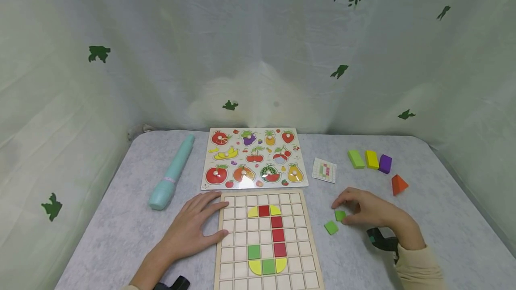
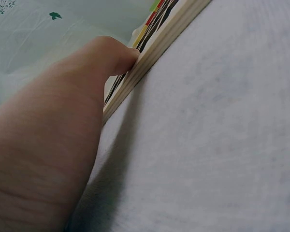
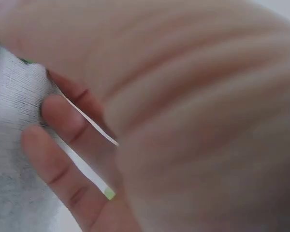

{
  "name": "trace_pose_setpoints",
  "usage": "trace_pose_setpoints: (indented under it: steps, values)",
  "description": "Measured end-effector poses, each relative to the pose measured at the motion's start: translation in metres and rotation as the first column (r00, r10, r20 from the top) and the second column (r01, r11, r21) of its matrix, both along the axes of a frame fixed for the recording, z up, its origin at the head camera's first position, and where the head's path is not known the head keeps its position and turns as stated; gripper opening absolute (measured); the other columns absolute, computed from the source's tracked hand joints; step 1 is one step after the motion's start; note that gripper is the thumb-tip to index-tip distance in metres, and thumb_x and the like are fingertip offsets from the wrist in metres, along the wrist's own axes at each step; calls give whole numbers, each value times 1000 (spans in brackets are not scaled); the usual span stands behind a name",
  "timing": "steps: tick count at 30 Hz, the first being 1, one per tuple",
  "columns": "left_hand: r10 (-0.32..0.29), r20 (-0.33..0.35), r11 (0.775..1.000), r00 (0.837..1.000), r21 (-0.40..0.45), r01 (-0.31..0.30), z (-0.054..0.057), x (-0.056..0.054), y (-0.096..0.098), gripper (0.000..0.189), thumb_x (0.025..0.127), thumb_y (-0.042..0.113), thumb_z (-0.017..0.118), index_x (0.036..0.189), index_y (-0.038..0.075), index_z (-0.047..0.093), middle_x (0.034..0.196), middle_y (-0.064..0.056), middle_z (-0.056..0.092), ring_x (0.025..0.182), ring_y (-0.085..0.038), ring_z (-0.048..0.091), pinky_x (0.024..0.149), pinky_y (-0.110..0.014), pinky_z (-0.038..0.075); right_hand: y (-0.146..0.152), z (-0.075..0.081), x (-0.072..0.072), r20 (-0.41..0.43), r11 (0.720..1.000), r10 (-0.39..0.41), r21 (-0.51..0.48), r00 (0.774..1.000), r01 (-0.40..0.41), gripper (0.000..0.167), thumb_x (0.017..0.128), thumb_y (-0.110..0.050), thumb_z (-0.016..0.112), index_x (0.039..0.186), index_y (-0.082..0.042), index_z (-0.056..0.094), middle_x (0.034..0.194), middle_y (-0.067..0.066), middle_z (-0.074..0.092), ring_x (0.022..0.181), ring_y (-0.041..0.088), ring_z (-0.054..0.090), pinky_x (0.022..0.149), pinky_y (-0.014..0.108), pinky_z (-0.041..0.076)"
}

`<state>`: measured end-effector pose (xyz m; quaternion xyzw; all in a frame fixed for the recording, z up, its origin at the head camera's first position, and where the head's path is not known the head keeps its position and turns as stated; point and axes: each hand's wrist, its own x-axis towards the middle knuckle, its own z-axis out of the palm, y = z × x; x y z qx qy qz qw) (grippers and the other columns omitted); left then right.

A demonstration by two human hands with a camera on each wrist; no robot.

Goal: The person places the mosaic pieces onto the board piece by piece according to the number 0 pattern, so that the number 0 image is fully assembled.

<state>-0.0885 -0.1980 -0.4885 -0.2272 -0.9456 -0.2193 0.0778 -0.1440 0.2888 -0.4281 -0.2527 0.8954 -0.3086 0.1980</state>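
A wooden grid board (image 1: 221, 258) lies on the table, with red squares, green squares and yellow quarter-round tiles set in some cells. My left hand (image 1: 191, 227) rests on its left edge, fingers spread and the thumb on the rim; the thumb (image 2: 121, 55) also shows against the board's side (image 2: 157, 48) in the left wrist view. Over at the right, my right hand (image 1: 368, 207) reaches around a small green square tile (image 1: 340, 215), its thumb at the tile's edge and its fingers loosely bent. Just beside lies another green square tile (image 1: 331, 227).
Behind the board lies a fruit picture puzzle (image 1: 258, 187). A small pattern card (image 1: 324, 170) sits right of it. Farther right are a green block (image 1: 356, 159), a yellow block (image 1: 371, 159), a purple block (image 1: 385, 164) and an orange triangular block (image 1: 399, 185). A teal tapered object (image 1: 171, 173) lies left.
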Motion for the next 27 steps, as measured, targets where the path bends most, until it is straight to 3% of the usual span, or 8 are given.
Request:
trace_pose_setpoints:
  steps: [6, 14, 27]
  values:
    - [3, 11, 1000, 1000, -4, -3, 0, 0, 0, 65, 82, 53, 80, 139, 28, 64, 155, 0, 49, 145, -27, 42, 120, -55, 33, -3, -5, -2, -54, 999, -44, 13, 998, 45, 28, 90, -24, 81, 116, -19, 72, 109, -9, 68, 96, 8, 58, 82, 22, 53]
    - [12, 22, 1000, 1000, -10, -12, -1, 0, 0, 65, 81, 53, 80, 139, 28, 64, 155, -1, 49, 146, -27, 41, 120, -56, 33, -21, -17, -5, -187, 996, -71, 33, 980, 79, 29, 90, -25, 81, 117, -19, 74, 102, -13, 68, 86, 4, 55, 74, 21, 51]
    - [-3, 1, 1000, 1000, -5, 3, -2, -1, -1, 65, 81, 53, 80, 140, 28, 64, 154, -1, 50, 145, -27, 42, 120, -55, 33, -62, -15, 2, -274, 999, -34, -31, 961, 27, 26, 90, -19, 79, 115, -20, 76, 97, -13, 64, 83, 8, 56, 68, 21, 51]
